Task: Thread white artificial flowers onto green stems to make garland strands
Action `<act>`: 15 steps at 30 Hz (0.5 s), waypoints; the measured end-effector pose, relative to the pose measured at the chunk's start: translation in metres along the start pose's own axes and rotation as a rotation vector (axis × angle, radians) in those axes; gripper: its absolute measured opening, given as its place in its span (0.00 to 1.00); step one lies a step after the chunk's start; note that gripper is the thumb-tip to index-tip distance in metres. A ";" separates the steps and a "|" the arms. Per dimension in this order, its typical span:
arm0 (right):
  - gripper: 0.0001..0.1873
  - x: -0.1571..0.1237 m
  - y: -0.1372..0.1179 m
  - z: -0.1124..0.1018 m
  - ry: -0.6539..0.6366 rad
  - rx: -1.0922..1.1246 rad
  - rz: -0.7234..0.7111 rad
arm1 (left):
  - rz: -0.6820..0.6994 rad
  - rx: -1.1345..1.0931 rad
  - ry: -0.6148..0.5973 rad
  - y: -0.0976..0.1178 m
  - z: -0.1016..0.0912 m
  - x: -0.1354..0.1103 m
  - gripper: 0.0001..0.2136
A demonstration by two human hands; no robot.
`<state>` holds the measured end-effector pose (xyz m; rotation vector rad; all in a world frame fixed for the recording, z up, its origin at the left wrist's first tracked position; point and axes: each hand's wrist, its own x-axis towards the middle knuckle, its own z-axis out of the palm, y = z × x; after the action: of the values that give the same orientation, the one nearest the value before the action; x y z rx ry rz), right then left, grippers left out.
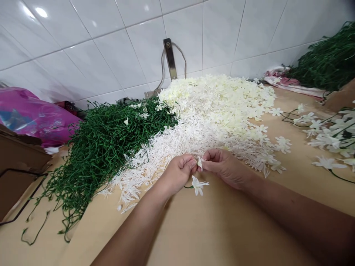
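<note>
My left hand (179, 173) is closed in a pinch on a green artificial stem, most of it hidden by the fingers. One branch of that stem comes out below the hand and carries a white artificial flower (198, 185). My right hand (226, 167) pinches a small white flower (200, 163) at the left fingertips, where the two hands nearly meet. Whether this flower sits on the stem tip I cannot tell. Just beyond the hands lies a heap of thin white stamen pieces (177, 142), and behind it a pile of cream-white petals (222, 96).
A tangled heap of green stems (108, 129) lies to the left, beside a purple plastic bag (36, 114) and a cardboard box (19, 173). Assembled flowers (330, 133) rest at right, below more greenery (327, 59). A metal bracket (169, 59) stands against the tiled wall.
</note>
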<state>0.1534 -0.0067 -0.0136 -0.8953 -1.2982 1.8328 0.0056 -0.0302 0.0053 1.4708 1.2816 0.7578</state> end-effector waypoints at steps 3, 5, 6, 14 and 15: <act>0.06 0.000 0.002 0.000 0.025 -0.084 0.011 | -0.019 0.003 -0.002 -0.003 0.002 0.001 0.13; 0.05 0.000 0.004 0.000 0.056 -0.139 0.020 | -0.021 0.006 0.010 -0.006 0.004 0.001 0.13; 0.05 0.000 0.005 0.000 0.070 -0.156 0.021 | -0.014 0.001 0.021 -0.006 0.005 0.002 0.13; 0.09 0.003 -0.003 0.005 0.078 -0.072 -0.051 | 0.064 0.064 0.097 -0.002 0.003 0.002 0.14; 0.10 0.002 -0.006 0.007 0.080 -0.070 -0.052 | 0.092 0.081 0.108 -0.002 0.001 0.002 0.15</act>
<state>0.1477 -0.0065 -0.0062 -0.9530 -1.3304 1.7039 0.0065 -0.0291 0.0029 1.5807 1.3465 0.8646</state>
